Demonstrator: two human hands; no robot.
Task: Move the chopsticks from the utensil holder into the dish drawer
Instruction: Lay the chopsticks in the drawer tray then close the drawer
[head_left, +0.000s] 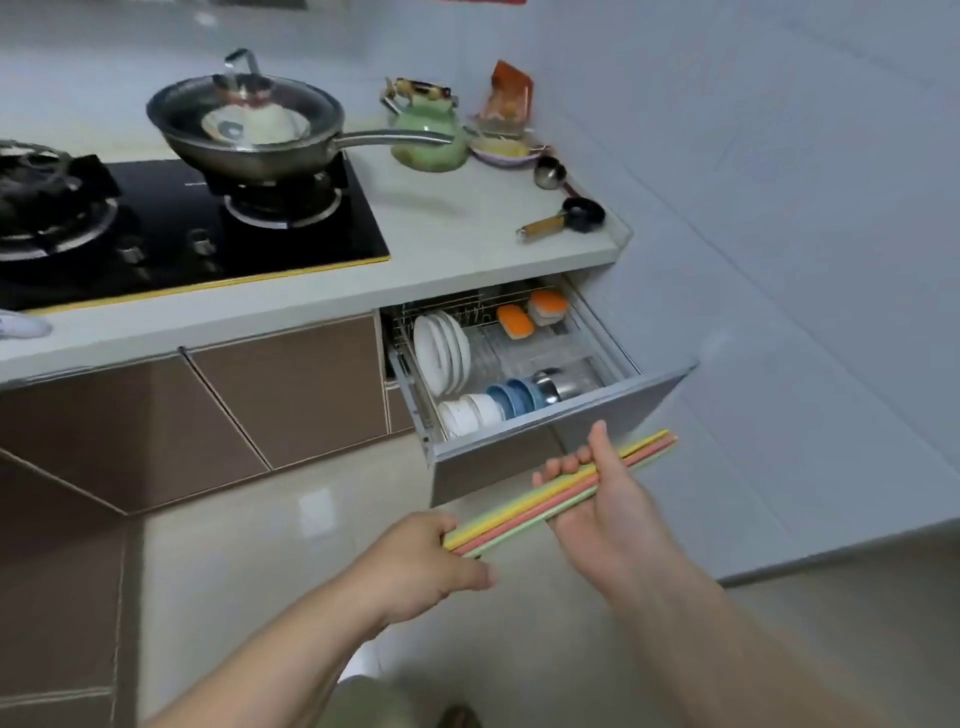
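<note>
Between both hands sits the bundle of chopsticks (561, 496) — left hand (415, 566) gripping the near end, right hand (602, 499) cradling the middle. Long axis points up-right; the open drawer (524, 447) lies just beyond, right hand closer.

No legible text, label, brand, number or sign found. The orange packet (510, 93) on the counter, upper centre of the frame, carries print too blurred to read. The black stove top (171, 228), left of the frame, bears a faint mark near the pan that cannot be made out. The red strip (483, 1) at the top edge shows no readable characters.
</note>
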